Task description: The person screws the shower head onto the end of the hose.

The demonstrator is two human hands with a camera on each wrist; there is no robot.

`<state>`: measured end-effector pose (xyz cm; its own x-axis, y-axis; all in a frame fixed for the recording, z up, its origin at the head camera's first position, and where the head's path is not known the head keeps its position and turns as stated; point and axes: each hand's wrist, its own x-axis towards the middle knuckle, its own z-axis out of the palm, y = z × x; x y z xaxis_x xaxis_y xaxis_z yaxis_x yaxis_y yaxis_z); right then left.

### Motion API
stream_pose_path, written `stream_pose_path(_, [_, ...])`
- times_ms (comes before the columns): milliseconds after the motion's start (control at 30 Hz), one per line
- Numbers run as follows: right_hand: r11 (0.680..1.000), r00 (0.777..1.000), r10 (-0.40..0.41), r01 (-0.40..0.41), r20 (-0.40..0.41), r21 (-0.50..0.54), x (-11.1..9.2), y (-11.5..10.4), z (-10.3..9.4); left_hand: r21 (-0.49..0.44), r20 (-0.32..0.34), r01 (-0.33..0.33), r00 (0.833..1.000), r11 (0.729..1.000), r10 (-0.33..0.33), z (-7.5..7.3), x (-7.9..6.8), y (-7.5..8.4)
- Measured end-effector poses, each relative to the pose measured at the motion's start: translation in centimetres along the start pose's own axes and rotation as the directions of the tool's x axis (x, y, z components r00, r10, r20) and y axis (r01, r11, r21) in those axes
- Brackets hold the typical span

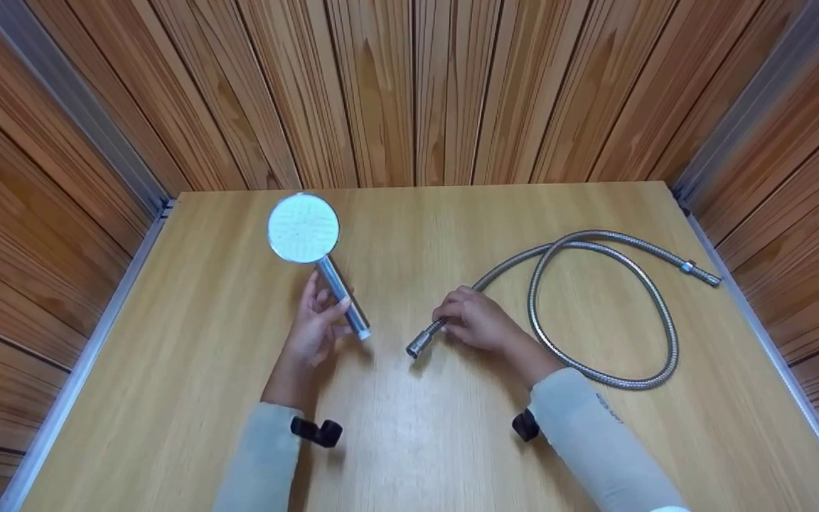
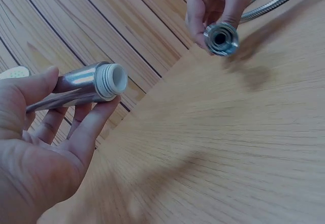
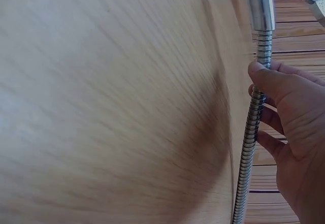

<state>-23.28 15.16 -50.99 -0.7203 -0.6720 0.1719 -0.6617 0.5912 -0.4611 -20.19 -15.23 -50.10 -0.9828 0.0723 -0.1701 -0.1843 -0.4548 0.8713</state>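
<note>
Plank walls (image 1: 381,92) stand behind and at both sides of the light-wood worktop (image 1: 445,455). Metal hose (image 1: 633,383) lies right of centre in one crossing loop; only the head view shows the whole loop, its far end (image 1: 706,275) close to the right edge. Shower head (image 1: 303,227) left of centre, round face toward the far edge, handle (image 1: 337,283) slanting to the middle.

Left hand (image 1: 316,327) grips the handle, thumb against fingers; right hand (image 1: 482,320) pinches the hose just behind its connector (image 1: 420,344). Hands well apart. Right wrist view gives the ribbing under the thumb; left wrist view alone gives the connector's hollow mouth and the screw ridges on the white threaded tip (image 2: 105,82).

Room: broad bare wood toward the near edge, a wide margin left of the shower head, a narrower gap between tip and connector, not touching
</note>
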Motion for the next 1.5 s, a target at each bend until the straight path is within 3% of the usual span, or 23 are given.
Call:
stream_pose_path(133, [0.997,0.997,-0.068,0.067,-0.038,-0.032,-0.2,-0.2,-0.1,0.005,-0.038,-0.015,0.999,1.000,0.015,0.0,-0.2,0.2])
stream_pose_path(300, [0.992,0.988,-0.121,0.118,-0.099,-0.035,-0.6,-0.4,-0.3,0.007,-0.013,-0.049,0.999,0.999,0.050,0.2,-0.7,0.5])
stream_pose_path(567, [0.992,0.988,-0.125,0.123,-0.091,-0.035,-0.8,-1.4,-1.0,0.033,-0.025,-0.076,0.997,0.997,0.077,0.7,-1.2,1.0])
stream_pose_path(667, [0.996,0.991,-0.081,0.084,-0.102,0.025,-0.9,-1.7,-1.2,0.029,-0.022,-0.081,0.996,0.996,0.082,1.1,-1.4,1.3])
stream_pose_path(767, [0.988,0.992,-0.007,0.026,-0.124,0.152,-1.0,-1.7,-1.2,0.025,-0.010,-0.092,0.996,0.995,0.093,1.5,-1.5,1.6])
stream_pose_path(900, [0.941,0.985,0.081,-0.026,-0.149,0.338,-1.3,-1.6,-1.0,0.033,0.017,-0.120,0.993,0.992,0.119,2.1,-1.7,1.8])
stream_pose_path(1067, [0.876,0.981,0.150,-0.075,-0.121,0.477,-1.5,-1.8,-0.8,0.045,0.031,-0.154,0.988,0.987,0.153,2.7,-1.9,2.0])
stream_pose_path(1200, [0.848,0.980,0.178,-0.105,-0.093,0.519,-1.5,-2.1,-0.9,0.057,0.049,-0.176,0.984,0.983,0.173,3.1,-2.0,2.2])
stream_pose_path(1500, [0.849,0.988,0.100,-0.026,-0.113,0.527,-1.4,-2.4,-0.9,0.042,0.077,-0.187,0.980,0.982,0.183,3.7,-2.2,2.4])
